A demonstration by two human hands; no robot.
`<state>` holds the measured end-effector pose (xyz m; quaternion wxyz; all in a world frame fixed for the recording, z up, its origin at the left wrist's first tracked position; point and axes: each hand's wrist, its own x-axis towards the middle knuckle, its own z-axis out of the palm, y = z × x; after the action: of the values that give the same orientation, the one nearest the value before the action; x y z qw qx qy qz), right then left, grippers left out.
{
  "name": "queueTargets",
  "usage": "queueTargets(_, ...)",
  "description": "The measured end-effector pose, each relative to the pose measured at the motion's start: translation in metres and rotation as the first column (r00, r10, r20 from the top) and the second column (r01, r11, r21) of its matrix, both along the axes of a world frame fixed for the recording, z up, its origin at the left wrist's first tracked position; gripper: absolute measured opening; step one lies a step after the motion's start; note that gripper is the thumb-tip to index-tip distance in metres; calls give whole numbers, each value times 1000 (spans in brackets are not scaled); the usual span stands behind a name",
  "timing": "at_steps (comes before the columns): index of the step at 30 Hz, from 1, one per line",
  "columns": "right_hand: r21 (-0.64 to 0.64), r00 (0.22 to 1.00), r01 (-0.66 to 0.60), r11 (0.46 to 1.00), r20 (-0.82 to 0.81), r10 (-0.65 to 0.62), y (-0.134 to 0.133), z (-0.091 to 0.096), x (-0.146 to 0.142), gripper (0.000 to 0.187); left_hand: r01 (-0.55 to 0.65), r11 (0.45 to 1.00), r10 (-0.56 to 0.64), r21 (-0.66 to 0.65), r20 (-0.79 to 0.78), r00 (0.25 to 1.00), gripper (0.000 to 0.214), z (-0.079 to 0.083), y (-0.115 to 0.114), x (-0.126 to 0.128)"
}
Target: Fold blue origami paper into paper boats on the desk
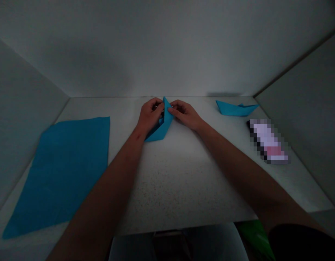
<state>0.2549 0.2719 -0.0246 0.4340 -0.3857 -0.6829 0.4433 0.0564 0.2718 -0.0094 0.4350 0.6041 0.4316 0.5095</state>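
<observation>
Between my two hands is a blue folded paper boat (163, 129), tilted, with one point sticking up near the back wall. My left hand (151, 114) pinches its left side, thumb against the paper near the raised point; part of the boat is hidden behind this hand and wrist. On the opposite side, my right hand (186, 113) grips the paper with thumb and curled fingers. A second blue paper boat (235, 109) stands finished in shape at the back right of the table, apart from both hands.
Blue paper sheets (66, 170) lie flat on the left of the white table (183, 188), partly under my left forearm's line. A phone (269, 141), blurred out, lies at the right. White walls (167, 47) enclose the back and sides. Something green (254, 237) shows below the front edge.
</observation>
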Motion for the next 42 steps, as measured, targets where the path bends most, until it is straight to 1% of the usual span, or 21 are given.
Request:
queueTargets(5, -42, 999, -12, 999, -31, 11, -3, 4, -2, 59, 3, 1000, -4, 13, 74, 997, 26, 3, 4, 0)
queueTargets(9, -19, 997, -37, 999, -70, 36, -6, 8, 0, 70, 49, 999, -47, -21, 115, 992, 34, 5, 5, -2)
queueTargets(12, -18, 993, -84, 996, -83, 82, -6, 8, 4, 79, 67, 997, -63, -24, 149, 987, 36, 5, 6, -2)
queueTargets(15, -19, 980, -173, 985, -102, 171, -4, 4, 7, 86, 64, 997, -57, -34, 186, 981, 36, 3, 7, -1)
queueTargets(18, 16, 969, -217, 976, -118, 218, -3, 1, 6, 91, 81, 995, -67, -58, 216, 974, 38, 0, 8, 2)
queueTargets(21, 16, 976, -188, 982, -104, 189, -4, 2, 4, 89, 122, 991, -105, -57, 245, 964, 41, -5, 8, 5)
queueTargets(25, -37, 985, -158, 987, -79, 155, -5, 6, 0, 77, 175, 981, -150, -85, 242, 959, 41, -8, 7, 8)
queueTargets(30, -65, 983, -114, 991, -151, 103, -4, 7, 1, 75, 209, 970, -169, -127, 269, 948, 44, -7, 11, 6)
queueTargets(33, -80, 979, -55, 995, -198, 38, -2, 5, 4, 72, 201, 965, -133, -170, 344, 929, 46, -7, 16, 5)
queueTargets(35, -92, 972, -18, 996, -233, -4, 0, 4, 6, 68, 188, 960, -84, -206, 429, 899, 45, -10, 19, 4)
queueTargets(38, -111, 962, -3, 994, -272, -27, 1, 4, 7, 62, 150, 961, -1, -234, 537, 843, 43, -16, 25, 2)
queueTargets(40, -127, 957, 0, 992, -287, -36, 1, 5, 7, 62, 117, 964, 42, -240, 568, 822, 42, -20, 28, 2)
queueTargets(42, -139, 954, 14, 990, -296, -55, 0, 7, 6, 64, 86, 968, 66, -236, 571, 818, 43, -21, 30, 2)
